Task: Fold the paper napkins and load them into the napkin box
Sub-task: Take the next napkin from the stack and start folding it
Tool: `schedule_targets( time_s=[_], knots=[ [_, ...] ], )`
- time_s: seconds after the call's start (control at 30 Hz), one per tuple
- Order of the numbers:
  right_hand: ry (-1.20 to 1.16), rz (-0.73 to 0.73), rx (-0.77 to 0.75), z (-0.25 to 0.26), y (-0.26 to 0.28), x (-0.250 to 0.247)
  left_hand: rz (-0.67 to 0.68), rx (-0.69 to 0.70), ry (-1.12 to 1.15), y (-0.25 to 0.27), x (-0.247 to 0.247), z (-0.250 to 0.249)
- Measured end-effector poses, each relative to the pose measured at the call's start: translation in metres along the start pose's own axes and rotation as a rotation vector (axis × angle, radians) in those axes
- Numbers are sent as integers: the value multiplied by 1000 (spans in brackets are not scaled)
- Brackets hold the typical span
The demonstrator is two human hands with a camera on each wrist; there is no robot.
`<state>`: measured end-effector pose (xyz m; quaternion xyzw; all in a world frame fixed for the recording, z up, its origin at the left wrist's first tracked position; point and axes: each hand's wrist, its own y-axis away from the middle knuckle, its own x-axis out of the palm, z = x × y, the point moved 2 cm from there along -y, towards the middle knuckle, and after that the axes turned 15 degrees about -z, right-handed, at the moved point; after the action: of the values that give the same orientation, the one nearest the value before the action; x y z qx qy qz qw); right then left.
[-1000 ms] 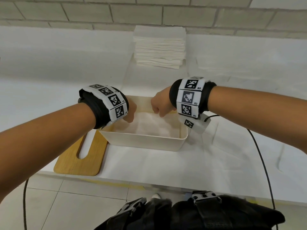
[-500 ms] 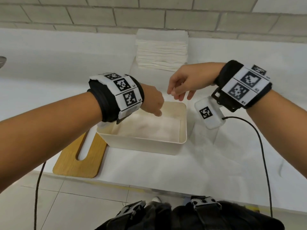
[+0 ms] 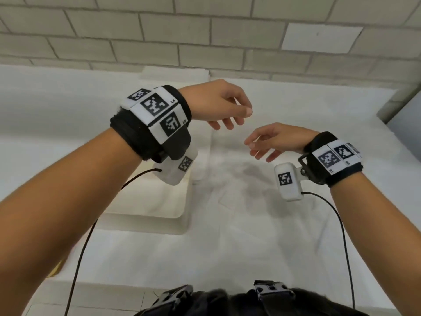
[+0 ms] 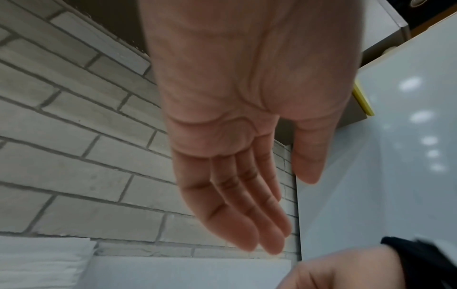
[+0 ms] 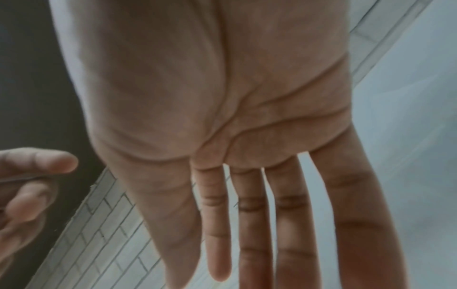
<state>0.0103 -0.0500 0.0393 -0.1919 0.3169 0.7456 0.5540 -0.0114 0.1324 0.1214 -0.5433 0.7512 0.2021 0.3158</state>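
Observation:
The cream napkin box stands on the white table, mostly under my left forearm, with white napkins lying flat inside it. My left hand hovers above and to the right of the box, fingers relaxed and empty; the left wrist view shows its bare palm. Just below and right of it my right hand hangs over the table, also empty, its fingers straight. The stack of unfolded napkins sits at the back against the wall, largely hidden by my left wrist, and shows again low in the left wrist view.
A brick wall runs close behind the table. A corner of a wooden board peeks out at the table's front left edge. A grey cabinet stands at the far right. Wrinkled white covering lies right of the box.
Both hands have come up out of the box and moved right, opening as they rose. The head view has swung right, so the box now sits at the left.

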Motion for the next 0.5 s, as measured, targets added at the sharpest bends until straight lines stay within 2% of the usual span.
schedule_targets(
  time_s=[0.17, 0.27, 0.37, 0.5],
  knots=[
    [-13, 14, 33, -48, 7, -31, 19, -35, 21, -20, 45, -30],
    [125, 60, 40, -74, 7, -36, 53, -90, -42, -35, 81, -35],
    [341, 146, 22, -98, 7, -27, 115, -219, -153, -47, 124, -18],
    [396, 154, -35, -121, 6, -13, 202, -434, -389, -48, 168, 10]
  ],
)
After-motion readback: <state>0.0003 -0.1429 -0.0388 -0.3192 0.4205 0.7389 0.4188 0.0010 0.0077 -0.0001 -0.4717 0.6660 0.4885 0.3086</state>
